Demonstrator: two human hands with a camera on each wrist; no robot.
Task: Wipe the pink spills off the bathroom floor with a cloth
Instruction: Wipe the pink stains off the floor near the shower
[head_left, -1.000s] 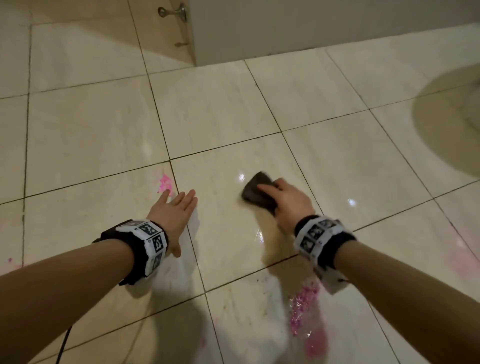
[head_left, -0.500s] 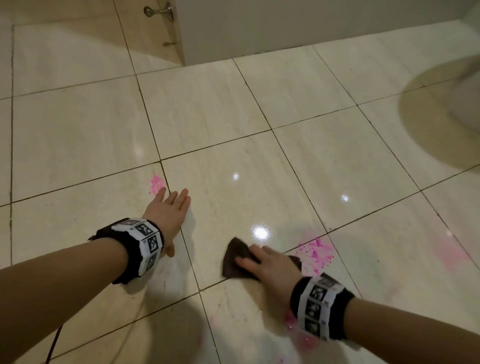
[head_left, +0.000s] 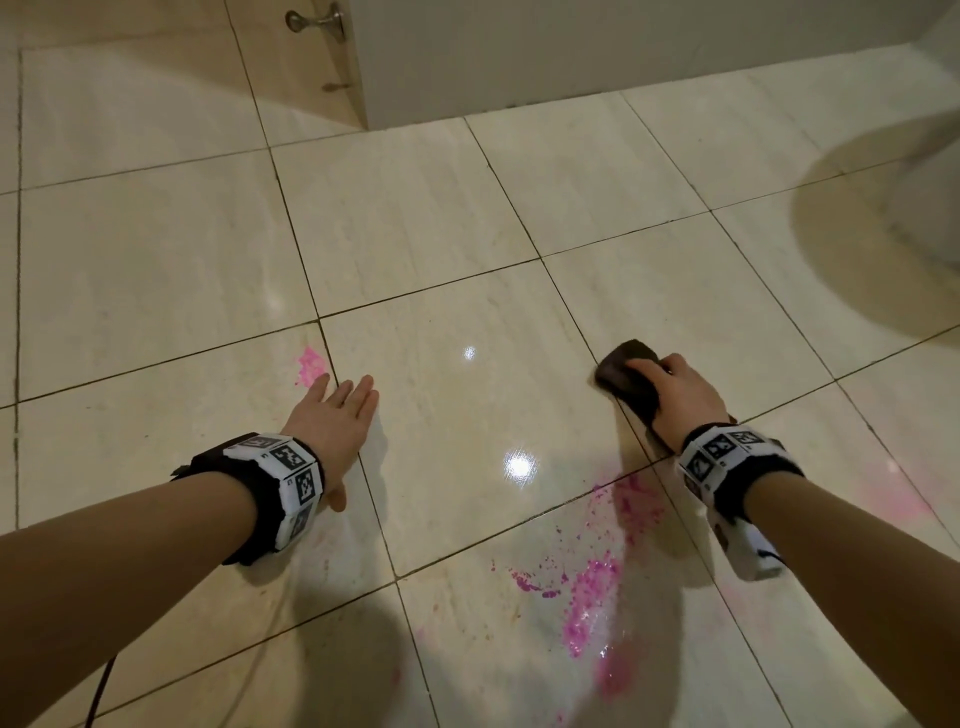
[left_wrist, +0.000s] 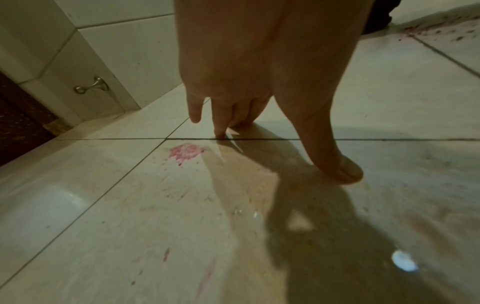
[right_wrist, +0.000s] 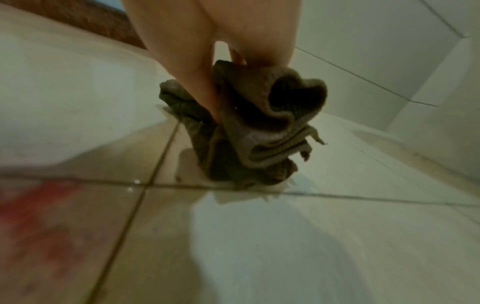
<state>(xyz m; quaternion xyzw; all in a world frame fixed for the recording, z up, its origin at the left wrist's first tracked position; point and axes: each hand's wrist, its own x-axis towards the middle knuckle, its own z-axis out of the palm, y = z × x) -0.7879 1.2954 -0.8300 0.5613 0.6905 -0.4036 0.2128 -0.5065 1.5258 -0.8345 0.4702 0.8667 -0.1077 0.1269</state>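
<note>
From the head view, the glossy cream floor (head_left: 431, 218) runs in large square tiles with dark grout lines up to a white wall corner, where a small metal doorstop (head_left: 316, 22) juts out at the far left edge. The right hand (head_left: 675, 395) presses a dark brown cloth (head_left: 626, 376) onto the floor on a grout line, fingers curled over it; half a second ago the cloth sat nearer the person, at the edge of the big pink spill (head_left: 597, 577), which now lies uncovered between the two forearms, speckled and wet-looking. The left hand (head_left: 335, 415) lies flat and relaxed on the floor, holding nothing, its fingertips just beside a small pink spot (head_left: 310, 364) by a tile corner, as before. A rounded white fixture (head_left: 935, 171) casts a wide shadow at the right edge. From the left wrist, the fingers (left_wrist: 221, 115) and thumb touch the tile, and the pink spot (left_wrist: 185, 152) shows grainy, with faint streaks nearer the camera. From the right wrist, the cloth (right_wrist: 259, 131) is bunched in thick ribbed folds under the thumb and fingers, and a blurred red-pink patch (right_wrist: 39, 216) fills the lower left.
</note>
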